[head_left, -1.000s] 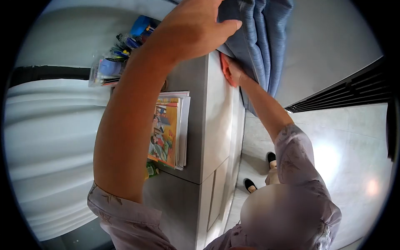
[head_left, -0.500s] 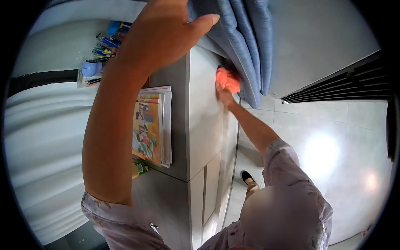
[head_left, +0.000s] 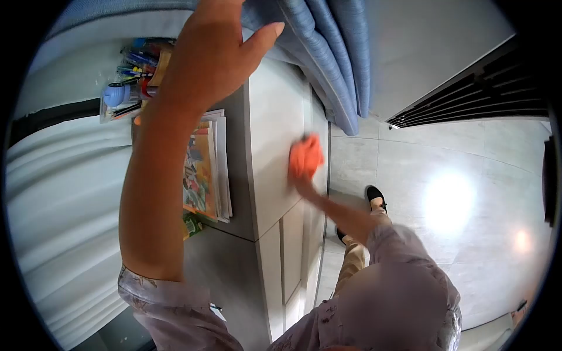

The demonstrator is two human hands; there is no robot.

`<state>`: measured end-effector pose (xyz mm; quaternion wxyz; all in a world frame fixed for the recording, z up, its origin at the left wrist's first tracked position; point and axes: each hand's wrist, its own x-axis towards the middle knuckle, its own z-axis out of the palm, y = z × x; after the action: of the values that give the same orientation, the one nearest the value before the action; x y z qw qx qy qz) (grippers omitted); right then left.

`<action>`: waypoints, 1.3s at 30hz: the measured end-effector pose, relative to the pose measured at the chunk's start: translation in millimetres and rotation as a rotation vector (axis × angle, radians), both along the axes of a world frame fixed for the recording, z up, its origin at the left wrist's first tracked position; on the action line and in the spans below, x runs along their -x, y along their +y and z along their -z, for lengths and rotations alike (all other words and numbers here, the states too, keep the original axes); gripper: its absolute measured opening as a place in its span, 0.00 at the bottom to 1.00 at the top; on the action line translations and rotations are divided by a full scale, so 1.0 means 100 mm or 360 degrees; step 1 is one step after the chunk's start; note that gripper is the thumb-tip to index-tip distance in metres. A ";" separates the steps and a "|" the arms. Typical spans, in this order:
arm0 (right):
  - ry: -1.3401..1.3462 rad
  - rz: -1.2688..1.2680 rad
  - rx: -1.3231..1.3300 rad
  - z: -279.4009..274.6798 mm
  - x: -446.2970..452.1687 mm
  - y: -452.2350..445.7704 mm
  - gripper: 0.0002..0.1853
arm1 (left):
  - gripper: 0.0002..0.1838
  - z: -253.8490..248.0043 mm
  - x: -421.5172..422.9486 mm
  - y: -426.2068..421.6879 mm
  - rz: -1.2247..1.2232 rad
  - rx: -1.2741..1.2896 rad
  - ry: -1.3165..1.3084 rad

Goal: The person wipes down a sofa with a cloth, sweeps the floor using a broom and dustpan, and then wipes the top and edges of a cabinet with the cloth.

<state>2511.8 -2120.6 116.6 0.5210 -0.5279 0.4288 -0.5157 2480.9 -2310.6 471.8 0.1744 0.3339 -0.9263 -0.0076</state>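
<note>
My right hand (head_left: 301,178) is closed on a bunched orange cloth (head_left: 307,155), pressed against the pale side panel of a cabinet (head_left: 274,146). Motion smears the hand and cloth slightly. At the top, my left hand (head_left: 219,55) reaches up beside a blue curtain (head_left: 322,52). Its thumb is stretched out in front of the fabric, while the other fingers run out of the frame. Under my left forearm, a stack of papers and picture booklets (head_left: 202,169) lies on the grey cabinet top (head_left: 237,146).
Pens and a blue-capped bottle (head_left: 116,95) stand in a clear holder left of my forearm. White curtain folds (head_left: 67,193) hang at the left. Right of the cabinet lies a tiled floor (head_left: 410,158), with my black shoes (head_left: 376,194) on it. A dark slatted vent (head_left: 462,88) is at upper right.
My right hand has drawn the orange cloth down along the panel, away from the curtain's lower end. My left hand stays raised by the curtain. A second shoe has come into view.
</note>
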 end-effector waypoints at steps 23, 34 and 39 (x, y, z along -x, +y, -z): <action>-0.0316 -0.0489 -0.0501 -0.30 -0.02 0.45 0.19 | 0.40 0.03 -0.28 0.80 0.0055 0.0131 -0.0144; -0.0367 -0.0150 0.0018 -0.69 -0.11 1.74 0.26 | 0.41 0.05 -0.42 1.32 -0.0119 -0.0138 -0.0077; -0.0079 -0.0183 -0.0341 -0.77 -0.07 0.93 0.19 | 0.40 -0.05 -0.51 1.62 -0.0178 -0.0208 -0.0189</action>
<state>2518.8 -2028.1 193.6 0.6136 -0.4801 0.4373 -0.4491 2531.9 -2148.6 477.2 0.0973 0.3955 -0.9125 -0.0386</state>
